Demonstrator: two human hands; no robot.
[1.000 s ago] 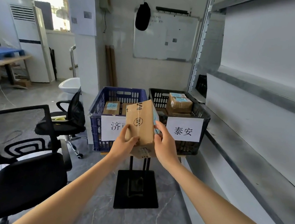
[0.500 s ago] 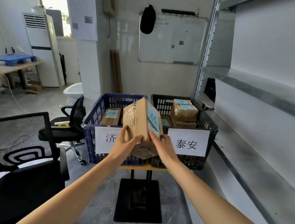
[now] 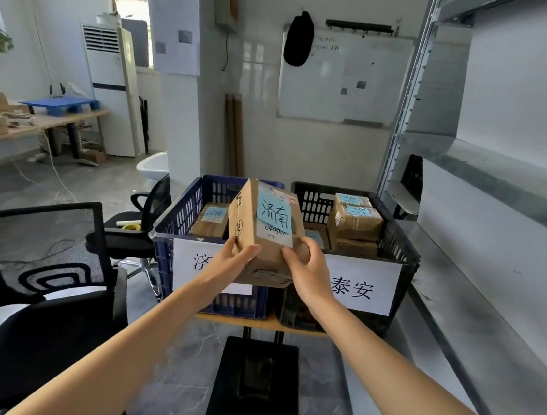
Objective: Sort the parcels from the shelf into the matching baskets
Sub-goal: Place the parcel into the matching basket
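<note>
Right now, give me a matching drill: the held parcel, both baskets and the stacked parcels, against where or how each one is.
Things:
1. parcel with the 济南 note
2. blue basket
3. black basket
4. stacked parcels

Places or states:
A. bears the 泰安 sign
B. gripped between the left hand and the right hand
C. stands left of the other basket
D. lie inside the black basket

Pairs: 1-B, 2-C, 3-A, 4-D
</note>
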